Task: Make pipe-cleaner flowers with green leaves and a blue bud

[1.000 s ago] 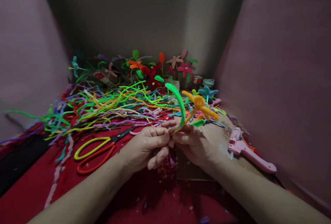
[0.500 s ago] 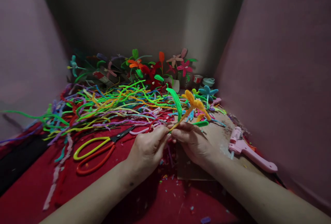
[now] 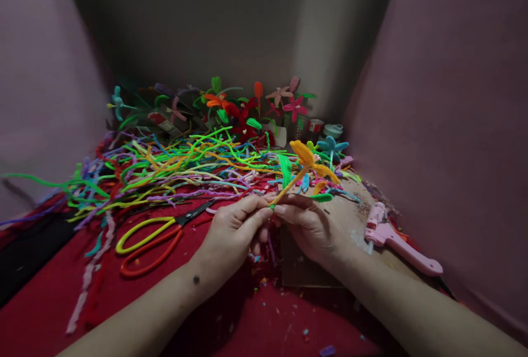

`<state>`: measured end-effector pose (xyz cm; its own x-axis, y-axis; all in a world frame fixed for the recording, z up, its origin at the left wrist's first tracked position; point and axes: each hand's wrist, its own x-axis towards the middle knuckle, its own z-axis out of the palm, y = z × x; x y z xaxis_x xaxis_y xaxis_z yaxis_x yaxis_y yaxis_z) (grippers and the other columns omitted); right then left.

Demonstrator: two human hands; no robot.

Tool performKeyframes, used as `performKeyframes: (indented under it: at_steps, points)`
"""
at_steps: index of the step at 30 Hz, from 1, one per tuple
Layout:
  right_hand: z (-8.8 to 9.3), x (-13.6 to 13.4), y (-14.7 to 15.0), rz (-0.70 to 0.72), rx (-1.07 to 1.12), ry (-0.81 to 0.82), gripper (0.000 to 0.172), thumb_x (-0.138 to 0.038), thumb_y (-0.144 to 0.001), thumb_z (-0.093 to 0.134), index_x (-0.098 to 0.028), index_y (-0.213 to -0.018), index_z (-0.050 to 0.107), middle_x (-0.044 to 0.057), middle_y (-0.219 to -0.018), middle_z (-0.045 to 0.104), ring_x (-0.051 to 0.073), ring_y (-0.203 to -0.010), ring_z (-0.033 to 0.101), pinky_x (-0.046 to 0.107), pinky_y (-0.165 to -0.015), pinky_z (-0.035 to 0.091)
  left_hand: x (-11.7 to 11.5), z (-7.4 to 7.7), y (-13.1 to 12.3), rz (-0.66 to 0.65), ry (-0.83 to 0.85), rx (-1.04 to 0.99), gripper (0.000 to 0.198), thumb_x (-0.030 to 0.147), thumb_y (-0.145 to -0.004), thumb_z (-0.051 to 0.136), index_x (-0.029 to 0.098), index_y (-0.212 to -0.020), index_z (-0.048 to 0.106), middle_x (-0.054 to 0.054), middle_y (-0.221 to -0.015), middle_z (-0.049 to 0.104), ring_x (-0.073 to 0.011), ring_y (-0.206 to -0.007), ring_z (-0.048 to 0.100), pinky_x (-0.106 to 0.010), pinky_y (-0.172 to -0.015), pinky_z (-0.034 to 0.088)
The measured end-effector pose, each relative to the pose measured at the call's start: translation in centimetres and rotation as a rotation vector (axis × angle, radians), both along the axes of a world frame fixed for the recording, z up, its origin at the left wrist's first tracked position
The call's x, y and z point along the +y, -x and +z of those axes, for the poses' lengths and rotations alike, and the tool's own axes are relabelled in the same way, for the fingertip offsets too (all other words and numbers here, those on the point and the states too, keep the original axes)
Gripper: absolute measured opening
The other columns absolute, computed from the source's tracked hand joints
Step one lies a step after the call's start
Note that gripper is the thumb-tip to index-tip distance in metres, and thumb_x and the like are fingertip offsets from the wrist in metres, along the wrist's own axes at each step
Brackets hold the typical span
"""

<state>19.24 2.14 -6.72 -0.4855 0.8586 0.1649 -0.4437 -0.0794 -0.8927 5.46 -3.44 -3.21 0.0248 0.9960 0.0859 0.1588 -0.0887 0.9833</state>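
Observation:
Between my two hands is an orange pipe-cleaner flower (image 3: 302,153), its orange stem slanting down to my fingertips. My left hand (image 3: 237,228) pinches the lower end of the stem, where a bit of green shows. My right hand (image 3: 307,225) is closed on the same stem from the other side, thumb and finger meeting the left fingertips. A green pipe-cleaner leaf (image 3: 284,170) stands up just behind the stem; its lower end is hidden by my fingers.
Scissors (image 3: 165,236) with yellow and red handles lie left on the red cloth (image 3: 231,324). Loose pipe cleaners (image 3: 181,164) are heaped behind. A pink glue gun (image 3: 402,241) rests right on cardboard (image 3: 346,214). Finished flowers (image 3: 247,109) stand along the back wall.
The green leaf has turned and dropped a little lower behind the stem. My left fingers have rolled at the stem's lower end, and the flower head has turned slightly.

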Motion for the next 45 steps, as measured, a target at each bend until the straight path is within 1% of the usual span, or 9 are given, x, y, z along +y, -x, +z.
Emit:
performKeyframes:
  at_steps: [8,12,16,19,21,26,33,39,45]
  points:
    - [0.4,-0.1,0.0,0.019,-0.011,-0.082,0.019,-0.018,-0.069,0.066,-0.023,-0.086,0.074,0.001,-0.077,0.069,0.017,-0.077,0.058,0.033,-0.08,0.041,0.9,-0.3,0.8,-0.22,0.225,-0.359,0.023,0.031,-0.081,0.057,0.015,-0.064,0.053,0.005,-0.042,0.053,-0.0028,-0.028,0.038,-0.014,-0.032,0.027]
    - [0.7,-0.1,0.0,0.014,0.002,-0.097,0.02,-0.016,-0.069,0.064,-0.023,-0.084,0.074,0.001,-0.078,0.068,0.018,-0.083,0.058,0.034,-0.087,0.039,0.9,-0.2,0.9,-0.27,0.251,-0.381,0.022,0.032,-0.082,0.055,0.016,-0.067,0.052,0.007,-0.041,0.049,-0.0023,-0.027,0.032,-0.015,-0.033,0.024]
    - [0.6,0.0,0.0,-0.041,-0.034,-0.085,0.015,-0.019,-0.069,0.065,-0.022,-0.081,0.073,0.002,-0.081,0.069,0.018,-0.083,0.058,0.034,-0.085,0.04,0.6,-0.1,0.7,-0.134,0.074,-0.036,0.022,0.033,-0.085,0.05,0.016,-0.072,0.055,0.004,-0.049,0.053,-0.0058,-0.037,0.042,-0.018,-0.04,0.032]
    - [0.5,0.0,0.0,-0.09,-0.02,-0.032,0.013,-0.018,-0.068,0.066,-0.021,-0.078,0.072,0.002,-0.079,0.068,0.018,-0.08,0.058,0.033,-0.082,0.041,0.4,-0.7,0.7,0.025,-0.272,0.347,0.014,0.03,-0.082,0.055,0.018,-0.086,0.062,0.0,-0.067,0.063,-0.0106,-0.054,0.055,-0.021,-0.055,0.041]
    - [0.5,-0.1,0.0,-0.107,-0.019,-0.011,0.011,-0.017,-0.067,0.066,-0.021,-0.077,0.072,0.001,-0.078,0.068,0.018,-0.078,0.058,0.033,-0.081,0.041,0.4,-1.5,0.9,0.101,-0.472,0.588,0.02,0.029,-0.082,0.056,0.02,-0.098,0.062,-0.003,-0.08,0.068,-0.0139,-0.066,0.06,-0.024,-0.064,0.042]
    - [0.9,-0.5,0.2,-0.095,-0.073,-0.043,0.011,-0.019,-0.07,0.066,-0.022,-0.077,0.073,0.001,-0.078,0.069,0.018,-0.079,0.059,0.033,-0.082,0.041,0.6,-2.5,1.3,0.133,-0.605,0.859,0.019,0.025,-0.087,0.046,0.018,-0.097,0.062,-0.006,-0.076,0.067,-0.0162,-0.066,0.061,-0.024,-0.063,0.04]
    - [0.9,-0.6,0.3,-0.053,-0.037,-0.028,0.007,-0.021,-0.068,0.07,-0.022,-0.075,0.072,0.0,-0.076,0.067,0.017,-0.076,0.056,0.032,-0.079,0.04,0.4,-1.4,0.9,0.13,-0.515,0.616,0.013,0.023,-0.085,0.048,0.022,-0.08,0.06,0.004,-0.057,0.053,-0.0083,-0.046,0.044,-0.019,-0.05,0.033]
    - [1.0,-0.9,-0.2,-0.023,-0.028,-0.039,0.007,-0.025,-0.073,0.065,-0.021,-0.073,0.07,-0.002,-0.064,0.058,0.012,-0.061,0.044,0.027,-0.064,0.035,0.1,-0.7,0.5,0.126,-0.373,0.358,0.014,0.024,-0.084,0.053,0.02,-0.071,0.058,0.006,-0.055,0.048,-0.0075,-0.048,0.041,-0.018,-0.05,0.034]
    - [0.3,-0.4,0.0,-0.057,-0.019,-0.089,0.01,-0.02,-0.073,0.064,-0.023,-0.079,0.072,-0.001,-0.077,0.064,0.016,-0.074,0.052,0.031,-0.076,0.038,0.2,-0.4,0.4,0.038,-0.103,0.107,0.017,0.029,-0.083,0.053,0.018,-0.069,0.054,0.007,-0.049,0.047,-0.0062,-0.041,0.041,-0.017,-0.042,0.034]
